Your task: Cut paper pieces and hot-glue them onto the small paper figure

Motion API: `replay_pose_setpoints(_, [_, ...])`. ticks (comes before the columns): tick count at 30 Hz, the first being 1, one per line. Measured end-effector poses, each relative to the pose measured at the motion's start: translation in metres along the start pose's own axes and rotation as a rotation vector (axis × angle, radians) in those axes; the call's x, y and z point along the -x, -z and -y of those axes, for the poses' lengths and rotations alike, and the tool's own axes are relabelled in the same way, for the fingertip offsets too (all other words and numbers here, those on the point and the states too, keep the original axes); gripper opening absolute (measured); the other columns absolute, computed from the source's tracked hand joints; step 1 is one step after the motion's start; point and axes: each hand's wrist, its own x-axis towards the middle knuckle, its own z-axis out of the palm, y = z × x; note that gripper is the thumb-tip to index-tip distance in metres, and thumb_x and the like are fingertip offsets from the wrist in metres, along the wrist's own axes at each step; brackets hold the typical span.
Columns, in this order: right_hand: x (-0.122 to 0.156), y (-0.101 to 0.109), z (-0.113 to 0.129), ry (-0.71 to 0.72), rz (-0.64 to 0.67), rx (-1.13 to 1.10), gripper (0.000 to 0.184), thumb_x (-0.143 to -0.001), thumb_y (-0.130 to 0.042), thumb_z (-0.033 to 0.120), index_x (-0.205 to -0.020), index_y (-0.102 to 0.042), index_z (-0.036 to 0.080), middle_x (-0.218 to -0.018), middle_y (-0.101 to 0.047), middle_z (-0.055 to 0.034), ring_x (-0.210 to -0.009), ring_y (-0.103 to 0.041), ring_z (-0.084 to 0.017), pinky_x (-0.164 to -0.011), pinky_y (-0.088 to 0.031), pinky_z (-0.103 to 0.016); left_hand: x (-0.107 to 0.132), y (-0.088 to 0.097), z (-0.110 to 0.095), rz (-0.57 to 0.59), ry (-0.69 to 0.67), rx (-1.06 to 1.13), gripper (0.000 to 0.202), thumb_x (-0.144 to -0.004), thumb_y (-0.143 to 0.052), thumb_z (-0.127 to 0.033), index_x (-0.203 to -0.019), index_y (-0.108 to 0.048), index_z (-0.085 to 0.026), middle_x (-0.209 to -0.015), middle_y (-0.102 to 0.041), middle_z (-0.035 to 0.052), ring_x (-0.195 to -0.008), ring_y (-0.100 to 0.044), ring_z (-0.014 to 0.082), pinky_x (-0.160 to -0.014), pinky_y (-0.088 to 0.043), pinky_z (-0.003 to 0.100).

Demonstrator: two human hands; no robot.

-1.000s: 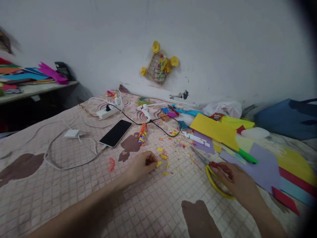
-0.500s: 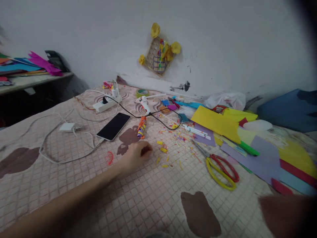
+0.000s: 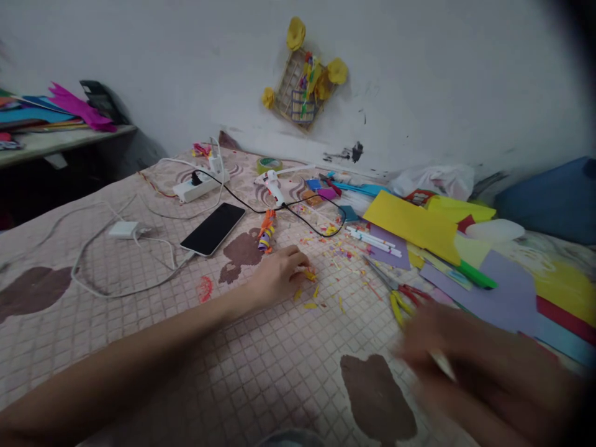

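Note:
My left hand (image 3: 278,274) rests on the checked bed cover (image 3: 139,323), fingers curled and pinched at a small yellow paper scrap (image 3: 310,274) among several paper bits. A striped rolled paper piece (image 3: 266,236) lies just beyond it. My right hand (image 3: 459,354) is a motion blur at the lower right; something thin and white shows under it, and its fingers cannot be read. It partly covers the handles of the yellow and red scissors (image 3: 399,297), whose blades point up-left.
A phone (image 3: 213,228), charger (image 3: 123,230), power strip (image 3: 195,186), cables and a glue gun (image 3: 272,186) lie at the back left. Yellow (image 3: 412,226) and purple (image 3: 503,298) paper sheets, white sticks (image 3: 372,242) and a green marker (image 3: 475,276) lie at the right. A paper craft (image 3: 302,87) hangs on the wall.
My right hand let go of the scissors, pulled back out of view, and now sweeps in again over their handles. My left hand shifted right onto the yellow scraps.

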Motion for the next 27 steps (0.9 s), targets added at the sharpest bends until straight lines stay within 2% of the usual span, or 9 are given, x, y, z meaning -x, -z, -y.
replay_pose_setpoints(3, [-0.069, -0.012, 0.044, 0.120, 0.071, 0.040, 0.009, -0.086, -0.053, 0.028, -0.088, -0.061, 0.025, -0.087, -0.063, -0.0026, -0.078, -0.057, -0.016, -0.070, -0.046, -0.029, 0.005, 0.007, -0.002, 0.040, 0.059, 0.030, 0.012, -0.078, -0.049, -0.013, -0.082, -0.060, -0.014, -0.078, -0.060, 0.0045, -0.065, -0.053, 0.0121, -0.060, -0.041, 0.023])
replay_pose_setpoints(6, [-0.102, -0.029, 0.058, 0.207, 0.090, 0.063, 0.010, -0.085, -0.050, 0.019, -0.082, -0.059, 0.021, -0.080, -0.060, -0.0016, -0.071, -0.055, -0.014, -0.063, -0.043, -0.026, 0.012, 0.010, -0.004, 0.118, 0.094, 0.084, 0.010, -0.075, -0.050, -0.013, -0.074, -0.060, -0.015, -0.069, -0.059, 0.0015, -0.059, -0.050, 0.0106, -0.055, -0.037, 0.021])
replay_pose_setpoints(10, [-0.105, -0.047, 0.046, 0.232, 0.138, 0.094, 0.016, -0.079, -0.049, 0.007, -0.082, -0.058, 0.020, -0.082, -0.058, -0.0014, -0.074, -0.054, -0.014, -0.063, -0.041, -0.024, 0.017, 0.010, -0.005, 0.140, 0.136, 0.122, 0.009, -0.073, -0.050, -0.013, -0.072, -0.059, -0.015, -0.065, -0.058, 0.0002, -0.056, -0.049, 0.0098, -0.053, -0.035, 0.021])
replay_pose_setpoints(16, [-0.106, -0.064, 0.042, 0.247, 0.130, 0.178, 0.023, -0.074, -0.046, 0.000, -0.084, -0.056, 0.019, -0.086, -0.055, -0.0029, -0.078, -0.053, -0.015, -0.066, -0.042, -0.025, 0.019, 0.015, 0.003, 0.136, 0.167, 0.122, 0.012, -0.076, -0.049, -0.016, -0.079, -0.060, -0.015, -0.070, -0.061, 0.0019, -0.060, -0.052, 0.0111, -0.056, -0.037, 0.022])
replay_pose_setpoints(21, [-0.109, -0.070, 0.039, 0.278, 0.108, 0.226, 0.021, -0.076, -0.044, 0.001, -0.082, -0.053, 0.019, -0.084, -0.055, -0.0032, -0.079, -0.054, -0.016, -0.070, -0.043, -0.028, 0.020, 0.015, 0.002, 0.122, 0.179, 0.137, 0.013, -0.077, -0.049, -0.017, -0.080, -0.061, -0.015, -0.072, -0.062, 0.0021, -0.061, -0.053, 0.0115, -0.057, -0.038, 0.022])
replay_pose_setpoints(27, [-0.106, -0.069, 0.038, 0.268, 0.067, 0.170, 0.018, -0.080, -0.044, 0.004, -0.082, -0.050, 0.020, -0.085, -0.054, -0.0026, -0.079, -0.053, -0.016, -0.071, -0.043, -0.028, 0.022, 0.007, -0.012, 0.081, 0.151, 0.214, 0.012, -0.080, -0.051, -0.022, -0.078, -0.061, -0.015, -0.072, -0.061, 0.0015, -0.063, -0.053, 0.0113, -0.057, -0.039, 0.022])
